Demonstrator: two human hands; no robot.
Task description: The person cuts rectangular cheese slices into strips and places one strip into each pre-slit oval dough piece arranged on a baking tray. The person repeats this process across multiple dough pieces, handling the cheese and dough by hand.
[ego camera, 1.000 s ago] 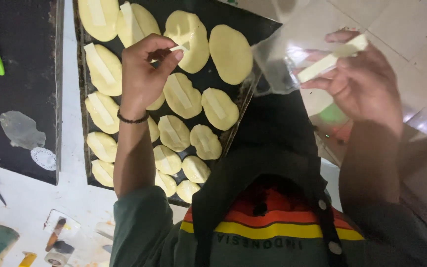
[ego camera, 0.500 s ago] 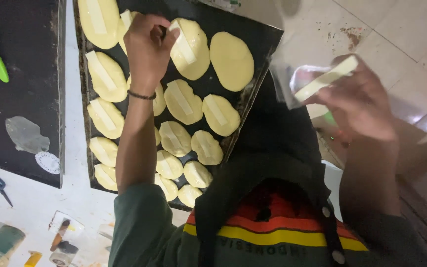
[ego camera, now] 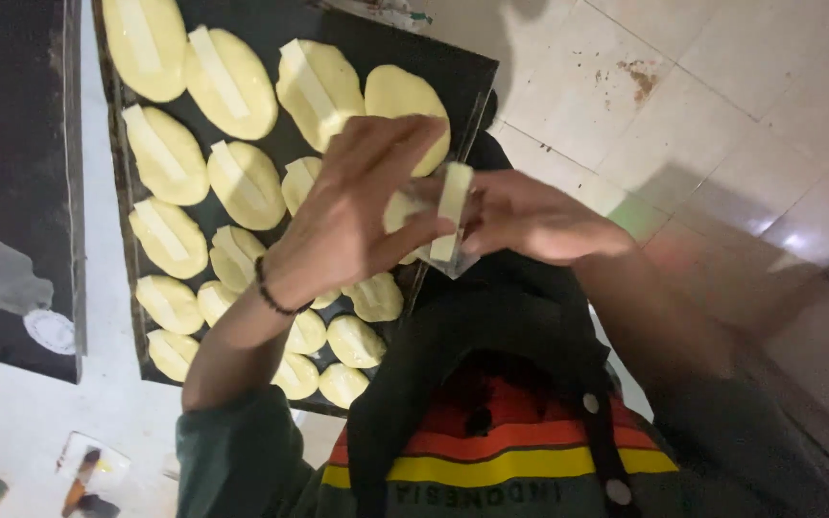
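**desk:** what's the step here?

**operator:** from my remote feed, both hands meet above the baking tray (ego camera: 357, 38). the right hand (ego camera: 539, 216) has its fingers clenched around a clear packet (ego camera: 455, 261), with a pale strip (ego camera: 453, 201) standing up out of it. the left hand (ego camera: 357, 221) curls in against that strip. i read it as a strip being drawn out.

**desk:** is the left actually pinching it?

**operator:** i cannot tell. its fingertips are behind its own knuckles, and the frame is blurred there.

**desk:** and placing it?

**operator:** my judgement: it calls for a bare piece. most dough ovals (ego camera: 242, 182) already carry a strip, but the oval at the far right corner (ego camera: 400, 96) is bare, just beyond the hands. a few near the tray's near end also look bare.

**desk:** anything lost?

**operator:** the hands cover the middle ovals. the tray's top row is cut off. small objects on the white table (ego camera: 31, 422) are too blurred to name.
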